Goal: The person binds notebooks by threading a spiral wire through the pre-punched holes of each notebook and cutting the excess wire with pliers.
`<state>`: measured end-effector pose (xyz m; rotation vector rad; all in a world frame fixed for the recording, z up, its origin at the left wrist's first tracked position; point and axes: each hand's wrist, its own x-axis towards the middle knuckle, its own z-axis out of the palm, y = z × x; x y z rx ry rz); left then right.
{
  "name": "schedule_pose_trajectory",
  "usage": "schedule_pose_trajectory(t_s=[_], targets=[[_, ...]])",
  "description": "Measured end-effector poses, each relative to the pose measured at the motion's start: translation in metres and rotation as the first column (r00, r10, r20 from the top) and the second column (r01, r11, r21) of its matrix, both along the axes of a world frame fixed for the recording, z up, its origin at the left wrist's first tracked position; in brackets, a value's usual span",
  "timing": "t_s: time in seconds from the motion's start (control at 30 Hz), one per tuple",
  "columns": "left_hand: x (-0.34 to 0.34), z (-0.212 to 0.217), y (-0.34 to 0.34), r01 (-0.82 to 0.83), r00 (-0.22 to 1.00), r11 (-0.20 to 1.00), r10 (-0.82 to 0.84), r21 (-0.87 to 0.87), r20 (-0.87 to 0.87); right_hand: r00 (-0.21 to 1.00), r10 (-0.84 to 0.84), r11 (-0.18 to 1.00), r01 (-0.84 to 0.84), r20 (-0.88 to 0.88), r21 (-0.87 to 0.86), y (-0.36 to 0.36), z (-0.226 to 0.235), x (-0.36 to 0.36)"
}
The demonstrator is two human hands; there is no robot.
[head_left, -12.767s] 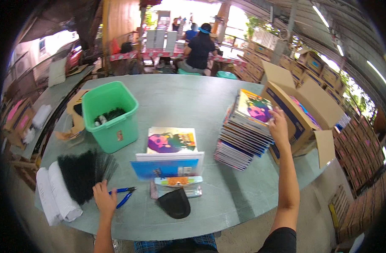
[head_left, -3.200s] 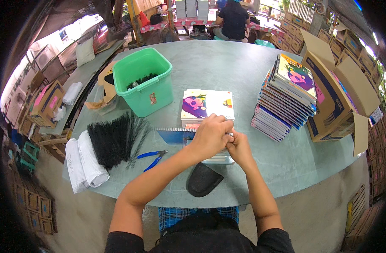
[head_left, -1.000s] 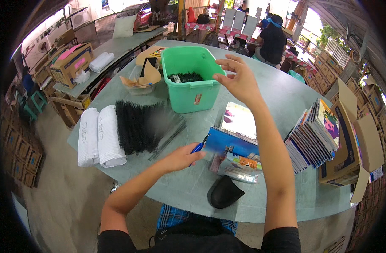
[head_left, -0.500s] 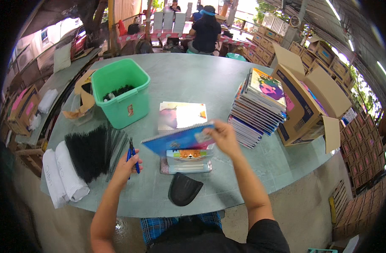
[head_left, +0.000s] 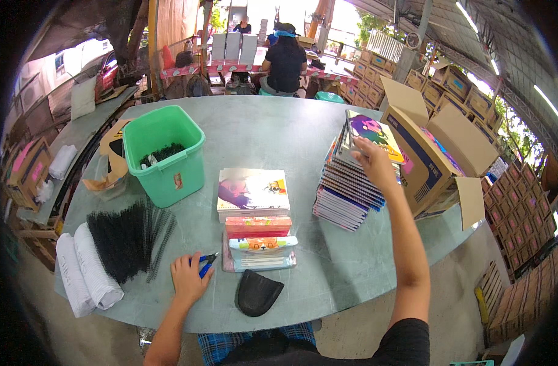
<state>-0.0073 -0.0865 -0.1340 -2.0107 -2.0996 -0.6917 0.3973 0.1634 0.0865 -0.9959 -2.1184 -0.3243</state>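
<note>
My left hand (head_left: 190,279) is low over the table, its fingers curled round the blue handles of small pliers (head_left: 209,262), whose dark jaws point right. On the right, my right hand (head_left: 373,163) has its fingers and thumb at the near left corner of a spiral notebook (head_left: 376,131) with a purple and yellow cover. That notebook tops a tall stack of spiral notebooks (head_left: 349,192). Between my hands lies a lower pile of notebooks (head_left: 253,192) with a pale, purple-figured cover. Nearer me are a red-orange pack (head_left: 258,227) and a pouch with a fox face (head_left: 264,245).
A green bin (head_left: 172,180) holding black pieces stands at the left, near black spiral coils (head_left: 123,241) and white rolled packs (head_left: 96,268). A black curved pad (head_left: 259,293) lies near the front edge. An open carton (head_left: 434,165) flanks the stack. People sit beyond the table.
My right hand has moved from the middle to the right-hand stack; the blue-backed notebook it held no longer shows over the middle. My left hand has lowered with the pliers, which now point right.
</note>
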Motion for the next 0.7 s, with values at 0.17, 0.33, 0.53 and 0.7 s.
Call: schedule_pose_trajectory(t_s=[0.17,0.33,0.53,0.7], targets=[[0.0,-0.006,-0.003,-0.03,0.999,0.998,0.028,0.057,0.037,0.981,-0.189,0.978,0.192,-0.034,0.086,0.0,-0.016,-0.017],[0.0,-0.008,-0.002,-0.04,0.999,0.998,0.04,0.037,0.019,0.964,-0.265,0.956,0.266,-0.022,0.126,-0.001,-0.012,-0.04],[0.0,-0.003,-0.004,-0.055,0.998,0.998,0.055,-0.006,0.029,0.972,-0.232,0.959,0.233,-0.024,0.16,0.003,-0.015,-0.036],[-0.002,0.002,-0.005,-0.069,0.996,0.998,0.069,0.001,0.054,0.975,-0.22,0.826,0.181,0.009,0.534,-0.015,-0.014,-0.072]])
